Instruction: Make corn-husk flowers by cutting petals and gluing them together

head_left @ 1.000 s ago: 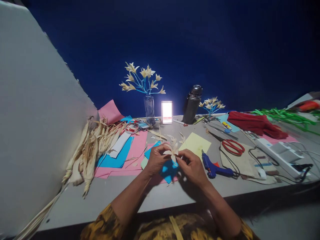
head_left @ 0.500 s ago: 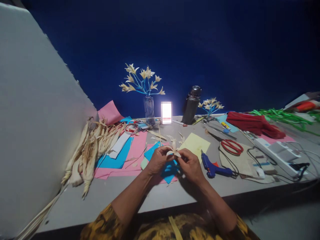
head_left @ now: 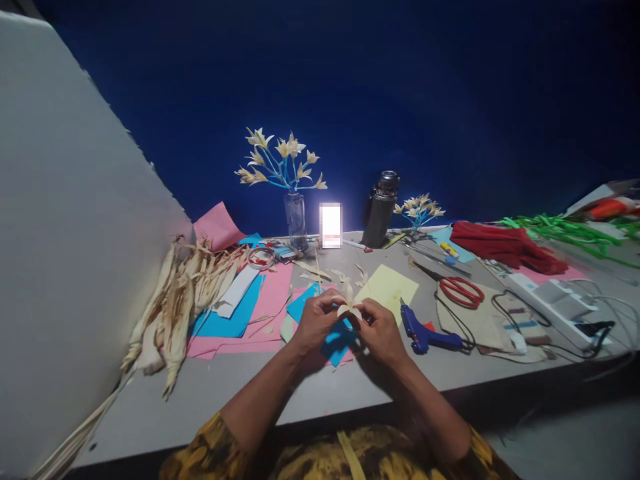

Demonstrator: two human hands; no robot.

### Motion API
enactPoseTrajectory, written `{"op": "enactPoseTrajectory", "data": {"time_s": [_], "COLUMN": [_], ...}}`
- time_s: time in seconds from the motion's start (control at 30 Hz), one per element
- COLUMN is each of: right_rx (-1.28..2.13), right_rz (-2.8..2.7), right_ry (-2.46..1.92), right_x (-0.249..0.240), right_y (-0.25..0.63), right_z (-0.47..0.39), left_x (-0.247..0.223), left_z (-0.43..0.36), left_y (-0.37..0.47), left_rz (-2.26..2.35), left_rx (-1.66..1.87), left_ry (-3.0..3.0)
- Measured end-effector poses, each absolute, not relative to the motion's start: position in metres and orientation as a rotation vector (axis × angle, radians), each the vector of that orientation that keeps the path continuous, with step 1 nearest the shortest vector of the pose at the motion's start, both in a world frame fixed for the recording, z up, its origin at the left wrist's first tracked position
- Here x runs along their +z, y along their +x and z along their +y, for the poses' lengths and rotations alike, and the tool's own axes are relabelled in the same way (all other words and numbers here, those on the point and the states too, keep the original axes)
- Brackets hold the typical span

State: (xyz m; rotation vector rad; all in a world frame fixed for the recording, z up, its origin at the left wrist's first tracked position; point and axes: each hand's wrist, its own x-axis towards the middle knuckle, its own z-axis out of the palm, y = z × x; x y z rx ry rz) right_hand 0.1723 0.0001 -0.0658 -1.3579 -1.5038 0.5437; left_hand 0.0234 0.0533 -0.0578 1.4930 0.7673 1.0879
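Between my two hands is a small cream flower (head_left: 349,308) with several pointed petals, one standing up and others curving down to the sides. My left hand (head_left: 320,321) pinches it from the left, its fingers closed on a petal. From the other side my right hand (head_left: 379,328) grips it with thumb and fingertips. The flower's underside is hidden by my fingers. Below the hands lies blue paper (head_left: 336,347). To the right of my right hand rests a blue glue gun (head_left: 425,333), and yellow paper (head_left: 387,288) lies just behind that hand.
Dried corn husks (head_left: 177,307) are heaped at the left. Behind stand a glass vase (head_left: 295,223) of husk flowers, a glowing pixelated screen (head_left: 331,225) and a dark flask (head_left: 381,210). Red-handled scissors (head_left: 461,292), a power strip (head_left: 555,310) and a red cloth (head_left: 507,247) lie right.
The view has shifted slightly. Both hands keep hold of the flower, whose petals now sit at a slightly different angle, the lower ones turned further down.
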Motion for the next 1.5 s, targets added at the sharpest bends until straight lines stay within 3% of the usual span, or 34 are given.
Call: {"op": "enactPoseTrajectory", "data": {"time_s": [1.5], "right_rx": [0.498], "right_rz": [-1.388], "right_ry": [-1.462], "right_x": [-0.078], "right_y": [0.164], "right_z": [0.002], "left_x": [-0.07], "left_z": [0.042], "left_y": [0.033], "left_rz": [0.888], "left_rx": [1.207], "left_ry": [1.472]}}
